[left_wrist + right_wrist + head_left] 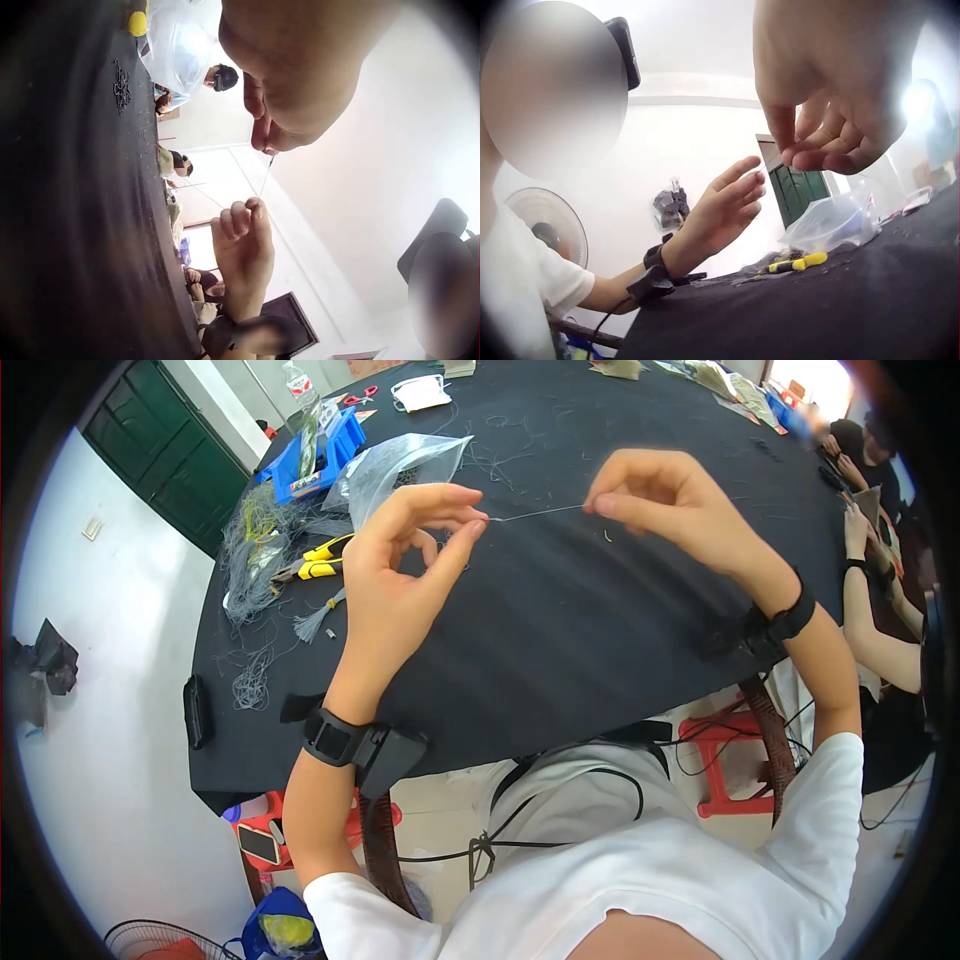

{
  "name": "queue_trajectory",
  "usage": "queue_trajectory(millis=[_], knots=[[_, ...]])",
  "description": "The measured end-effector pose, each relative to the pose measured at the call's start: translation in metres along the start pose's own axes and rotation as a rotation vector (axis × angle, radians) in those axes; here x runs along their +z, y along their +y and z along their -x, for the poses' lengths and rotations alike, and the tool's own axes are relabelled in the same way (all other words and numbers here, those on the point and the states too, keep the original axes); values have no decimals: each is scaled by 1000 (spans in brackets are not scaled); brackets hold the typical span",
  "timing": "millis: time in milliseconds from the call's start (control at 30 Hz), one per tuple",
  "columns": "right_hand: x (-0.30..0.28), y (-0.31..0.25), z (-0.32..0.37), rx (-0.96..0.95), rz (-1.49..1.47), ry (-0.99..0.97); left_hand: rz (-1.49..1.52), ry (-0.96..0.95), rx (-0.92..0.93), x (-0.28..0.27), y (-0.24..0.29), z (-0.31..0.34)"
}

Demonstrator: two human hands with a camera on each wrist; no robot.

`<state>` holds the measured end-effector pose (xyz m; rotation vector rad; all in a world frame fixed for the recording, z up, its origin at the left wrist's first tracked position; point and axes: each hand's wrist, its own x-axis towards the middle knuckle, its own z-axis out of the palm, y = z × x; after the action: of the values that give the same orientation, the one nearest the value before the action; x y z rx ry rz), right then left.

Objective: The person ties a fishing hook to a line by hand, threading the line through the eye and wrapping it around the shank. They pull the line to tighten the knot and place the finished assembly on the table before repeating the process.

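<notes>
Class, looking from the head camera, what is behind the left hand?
Behind the left hand, a clear plastic bag and yellow-and-black pliers partly show. Whatever the hand fully covers cannot be seen.

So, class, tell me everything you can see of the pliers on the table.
The pliers have two yellow handles with black sections, seemingly plastic or rubber, and a dull, metal-looking head. They lie on the black cloth with the handles spread apart and the head towards a tangle of grey thread; whether the jaws are open is too small to tell. In the head view, the raised left hand may hide the handle tips. Neither of the hands holds them.
</notes>
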<state>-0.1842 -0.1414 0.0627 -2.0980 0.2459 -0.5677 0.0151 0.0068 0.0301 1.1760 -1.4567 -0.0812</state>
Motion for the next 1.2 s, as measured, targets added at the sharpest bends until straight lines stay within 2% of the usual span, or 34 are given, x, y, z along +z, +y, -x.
queue_trajectory(millis=[133,233,333,433,533,567,633,700,733,800,833,900,1000,1100,1133,1167,1200], knots=[[-13,0,5,-159,130,14,-185,41,166,3,8,2],[-16,-10,10,-116,149,-16,-204,93,223,5,7,4],[-23,-16,15,-57,257,-49,-192,120,184,7,4,5],[-49,-23,14,-147,394,-104,-196,94,122,12,1,7],[-83,-39,14,-54,519,-154,-6,-17,-90,27,3,10],[-99,-49,13,141,547,-253,25,-79,-136,29,-2,11],[-132,-48,13,225,619,-216,25,-192,-208,30,-13,15],[-173,-35,20,315,670,-157,30,-205,-293,32,-19,19],[-194,-29,20,270,692,-174,27,-222,-328,30,-20,20],[-227,-24,21,453,789,-136,81,-365,-386,25,-17,20],[-251,-14,22,442,731,-136,103,-435,-414,25,-17,20],[-298,11,23,412,611,-141,239,-422,-521,29,-17,22],[-314,27,-5,724,826,-21,444,-388,-654,32,-25,27],[-323,41,-21,628,876,167,608,-359,-790,29,-28,24],[-327,51,-26,578,889,247,582,-399,-788,28,-29,24],[-333,55,-38,587,712,199,555,-438,-785,26,-30,23],[-338,60,-48,609,729,212,527,-476,-784,24,-30,20]])
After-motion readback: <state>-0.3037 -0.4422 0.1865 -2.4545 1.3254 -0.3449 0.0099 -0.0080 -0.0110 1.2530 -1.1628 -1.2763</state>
